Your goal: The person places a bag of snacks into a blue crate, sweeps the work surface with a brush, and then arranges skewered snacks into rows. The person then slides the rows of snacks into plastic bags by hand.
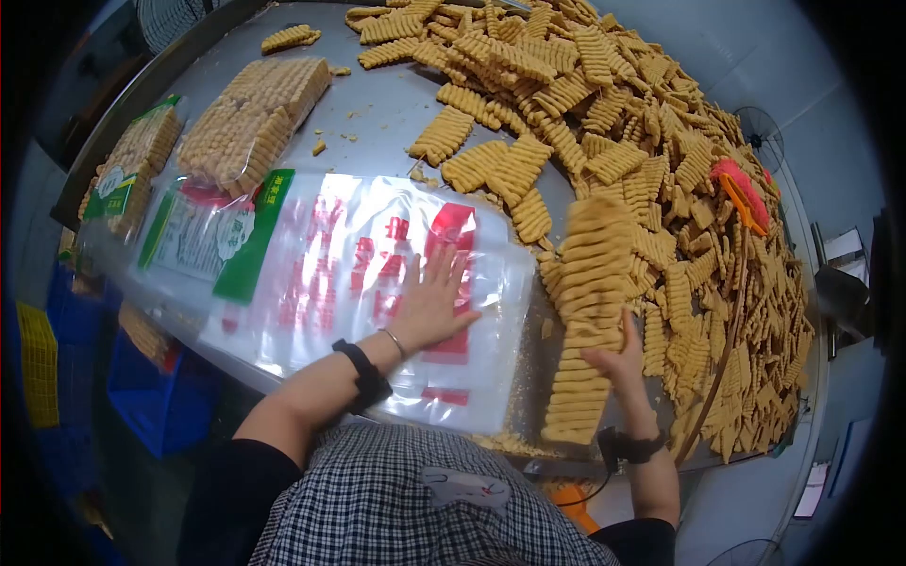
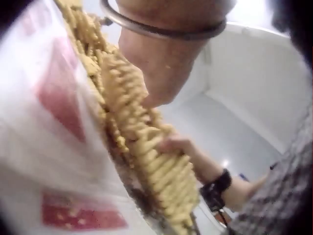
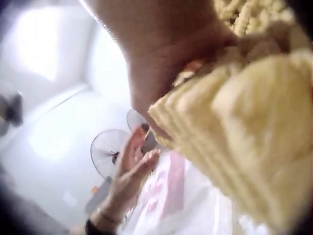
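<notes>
My left hand [image 1: 432, 304] lies flat with spread fingers on a stack of clear plastic bags [image 1: 311, 340] printed in red. To its right, my right hand [image 1: 623, 363] grips a long stack of ridged, golden twisted dough snacks [image 1: 587, 292], thumb on the near side. Slightly blurred, the stack stands over the table's near right part. In the right wrist view, the snacks [image 3: 259, 112] fill the right side close up; most of the right fingers are hidden behind them. The left wrist view shows the right hand [image 2: 178, 144] around the snack stack [image 2: 164, 176].
A large heap of loose snacks [image 1: 698, 179] covers the metal table's [image 1: 377, 118] right and back. Filled packs [image 1: 250, 123] with green labels stand at the left. A pink-and-orange object [image 1: 741, 196] sits on the heap. Blue crates [image 1: 156, 401] stand below the left edge.
</notes>
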{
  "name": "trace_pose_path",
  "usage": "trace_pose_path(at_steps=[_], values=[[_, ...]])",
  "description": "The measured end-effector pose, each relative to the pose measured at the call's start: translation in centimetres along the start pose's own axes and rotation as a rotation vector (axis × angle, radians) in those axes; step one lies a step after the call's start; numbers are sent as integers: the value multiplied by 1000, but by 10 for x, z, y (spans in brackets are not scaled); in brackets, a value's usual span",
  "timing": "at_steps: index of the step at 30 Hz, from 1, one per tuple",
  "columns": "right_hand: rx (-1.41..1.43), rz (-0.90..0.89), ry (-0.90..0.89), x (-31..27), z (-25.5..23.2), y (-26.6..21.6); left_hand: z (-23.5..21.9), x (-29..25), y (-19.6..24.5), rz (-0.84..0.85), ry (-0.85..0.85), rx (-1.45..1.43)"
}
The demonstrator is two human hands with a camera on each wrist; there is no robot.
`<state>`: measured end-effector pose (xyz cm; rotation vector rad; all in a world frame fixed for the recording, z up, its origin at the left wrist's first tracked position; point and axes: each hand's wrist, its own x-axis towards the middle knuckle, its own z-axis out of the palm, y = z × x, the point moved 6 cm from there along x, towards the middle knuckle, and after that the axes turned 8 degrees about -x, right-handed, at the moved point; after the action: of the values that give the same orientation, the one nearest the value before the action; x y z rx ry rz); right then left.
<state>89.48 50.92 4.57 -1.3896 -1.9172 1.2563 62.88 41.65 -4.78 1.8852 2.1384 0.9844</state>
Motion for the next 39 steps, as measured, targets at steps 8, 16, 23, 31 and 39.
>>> trace_pose_path(at_steps=[8, 16, 23, 31, 39], values=[[612, 321, -388, -35, 8, -11, 2, -9, -19, -8, -85, 22], [579, 294, -535, -26, 36, 0, -29, -4, 1, -102, 80, -640], [652, 173, -342, -37, -46, 15, 49, -35, 95, 286, -373, -629], [500, 183, -93, -101, -87, 5, 125, -47, 150, 387, -491, -150], [483, 270, -220, -137, -109, 41, 134, -34, 168, 240, -451, 108]])
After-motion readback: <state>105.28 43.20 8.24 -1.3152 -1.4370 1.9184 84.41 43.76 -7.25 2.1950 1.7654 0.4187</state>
